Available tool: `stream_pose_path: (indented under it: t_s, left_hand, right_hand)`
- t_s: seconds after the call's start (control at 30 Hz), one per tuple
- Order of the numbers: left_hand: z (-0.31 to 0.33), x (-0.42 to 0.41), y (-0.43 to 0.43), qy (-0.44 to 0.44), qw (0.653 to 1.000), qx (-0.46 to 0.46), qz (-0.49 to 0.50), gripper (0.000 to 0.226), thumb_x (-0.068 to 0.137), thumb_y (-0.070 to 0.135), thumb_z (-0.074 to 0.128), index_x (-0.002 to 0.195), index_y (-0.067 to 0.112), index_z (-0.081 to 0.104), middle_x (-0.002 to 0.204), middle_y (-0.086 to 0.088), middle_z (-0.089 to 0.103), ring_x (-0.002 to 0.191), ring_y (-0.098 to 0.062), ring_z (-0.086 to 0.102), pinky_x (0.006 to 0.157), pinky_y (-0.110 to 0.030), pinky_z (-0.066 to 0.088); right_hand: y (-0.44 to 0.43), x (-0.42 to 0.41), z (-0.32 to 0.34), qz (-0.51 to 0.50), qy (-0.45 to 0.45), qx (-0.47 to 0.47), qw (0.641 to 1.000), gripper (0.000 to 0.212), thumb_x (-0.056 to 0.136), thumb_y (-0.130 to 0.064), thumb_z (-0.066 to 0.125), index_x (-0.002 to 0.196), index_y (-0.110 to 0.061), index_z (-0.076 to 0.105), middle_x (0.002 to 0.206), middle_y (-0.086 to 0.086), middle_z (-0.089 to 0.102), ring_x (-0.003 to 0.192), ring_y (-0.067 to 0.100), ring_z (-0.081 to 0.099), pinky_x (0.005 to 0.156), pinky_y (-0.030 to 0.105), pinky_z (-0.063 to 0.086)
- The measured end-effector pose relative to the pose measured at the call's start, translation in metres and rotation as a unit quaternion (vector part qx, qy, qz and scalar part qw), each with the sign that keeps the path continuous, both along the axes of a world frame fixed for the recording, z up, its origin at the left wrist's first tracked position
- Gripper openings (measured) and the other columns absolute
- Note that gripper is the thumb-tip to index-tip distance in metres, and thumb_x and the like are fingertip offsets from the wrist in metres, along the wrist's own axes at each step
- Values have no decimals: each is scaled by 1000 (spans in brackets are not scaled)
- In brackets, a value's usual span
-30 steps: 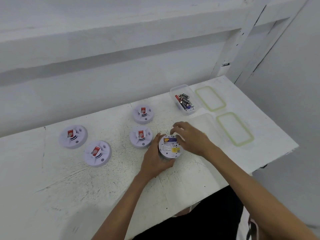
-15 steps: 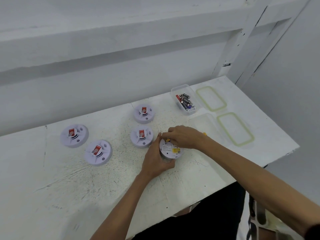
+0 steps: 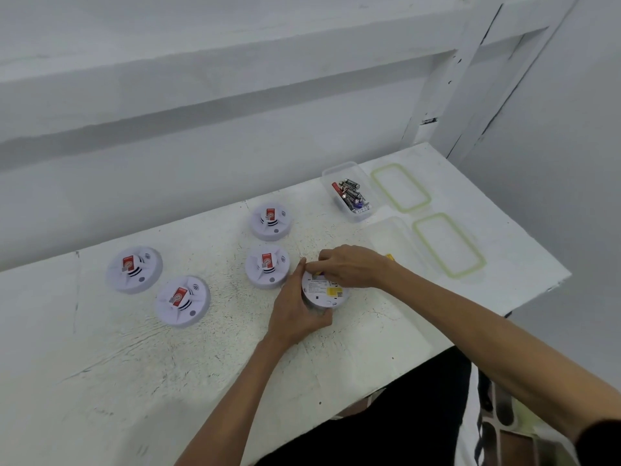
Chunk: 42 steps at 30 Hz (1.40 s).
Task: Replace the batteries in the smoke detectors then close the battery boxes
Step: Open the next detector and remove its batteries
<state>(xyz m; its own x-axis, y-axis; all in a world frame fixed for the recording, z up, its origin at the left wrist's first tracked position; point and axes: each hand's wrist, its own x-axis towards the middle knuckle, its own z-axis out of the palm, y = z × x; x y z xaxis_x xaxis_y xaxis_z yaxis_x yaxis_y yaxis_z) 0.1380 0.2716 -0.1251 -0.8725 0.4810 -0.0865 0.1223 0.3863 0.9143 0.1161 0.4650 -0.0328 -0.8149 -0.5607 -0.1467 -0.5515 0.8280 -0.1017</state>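
Four smoke detectors [image 3: 134, 269] are laid face up at left. The upturned smoke detector [image 3: 324, 292] is clamped round its rim by the left hand [image 3: 295, 314] for steadiness. The right hand [image 3: 353, 267] has its fingertips bunched at the battery box [image 3: 317, 274] (anything pinched is hidden). The battery tub [image 3: 361, 215] is kept within reach.

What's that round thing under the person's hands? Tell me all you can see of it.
It is a round, white, plastic-looking smoke detector, lying back-up on the white table, close beside another detector. Its back shows a printed label and a yellow sticker. The left hand grips its near-left rim. The right hand covers its far edge with bent fingers, hiding what lies there.
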Motion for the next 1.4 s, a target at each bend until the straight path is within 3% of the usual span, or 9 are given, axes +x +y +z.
stream_pose_path:
  t_s: [0.3, 0.4, 0.67, 0.77, 0.93, 1.03, 1.23, 1.3, 1.4]
  left_hand:
    - [10, 4, -2, 22, 1000, 9, -3, 107, 64, 46, 86, 154, 21, 34, 142, 15, 54, 127, -1, 55, 102, -20, 49]
    - [16, 5, -2, 38, 999, 15, -4, 90, 64, 41, 85, 141, 38, 40, 121, 26, 59, 110, 6, 60, 88, -13, 51]
    - [26, 7, -2, 61, 998, -4, -1, 100, 65, 50, 82, 136, 76, 16, 132, 45, 44, 124, 16, 47, 99, -10, 42]
    - [23, 8, -3, 56, 998, -10, -2, 100, 67, 49, 85, 144, 63, 23, 134, 40, 48, 125, 11, 51, 100, -16, 47]
    - [20, 7, -2, 64, 998, -22, 4, 96, 69, 50, 81, 151, 42, 31, 141, 28, 50, 130, 5, 50, 104, -20, 47]
    - [22, 8, -3, 71, 997, -24, -2, 97, 70, 42, 85, 145, 57, 25, 132, 39, 48, 123, 15, 47, 96, -3, 38]
    - [14, 6, -4, 57, 998, -35, -1, 104, 69, 47, 86, 156, 32, 29, 145, 24, 47, 134, 9, 43, 104, -9, 36]
    - [16, 7, -4, 60, 998, -34, 1, 104, 69, 45, 87, 155, 36, 29, 143, 29, 44, 133, 11, 41, 103, -7, 35]
    - [19, 8, -4, 56, 998, -26, 0, 103, 70, 42, 89, 153, 42, 28, 143, 32, 44, 135, 10, 41, 105, -9, 35]
  right_hand:
    - [-7, -8, 5, 14, -15, -24, 1000, 32, 100, -33, 43, 128, -24, 53, 84, 7, 56, 60, 20, 47, 54, 27, 30]
    - [-8, -6, 5, 13, -12, -42, 999, 31, 103, -40, 42, 126, -23, 52, 82, 4, 57, 59, 20, 49, 54, 28, 32]
    - [-3, 18, -8, -158, 28, -112, 981, 29, 97, -45, 52, 111, -19, 57, 87, 3, 70, 75, 21, 62, 61, 33, 48]
    - [-11, 21, -11, -216, 49, -221, 950, 28, 94, -38, 60, 114, -19, 65, 111, -3, 71, 95, 15, 64, 80, 30, 52]
    - [-13, 20, 4, -310, 54, -389, 866, 19, 94, -27, 66, 108, -15, 69, 93, -5, 75, 76, 3, 69, 72, 16, 55]
    - [-7, 20, 8, -371, 66, -411, 830, 19, 92, -22, 69, 107, -11, 71, 86, -1, 76, 70, 4, 69, 71, 11, 53]
    - [27, 32, 20, -486, 95, -397, 773, 15, 89, -12, 68, 103, -13, 73, 84, -2, 71, 67, 3, 67, 58, 4, 47]
    - [43, 36, 21, -519, 88, -384, 759, 13, 89, -16, 67, 100, -11, 73, 83, 0, 71, 68, 11, 70, 54, 11, 50]
    - [64, 39, 19, -555, 99, -300, 769, 19, 87, -24, 68, 101, -14, 75, 79, -3, 70, 85, 23, 67, 76, 36, 57]
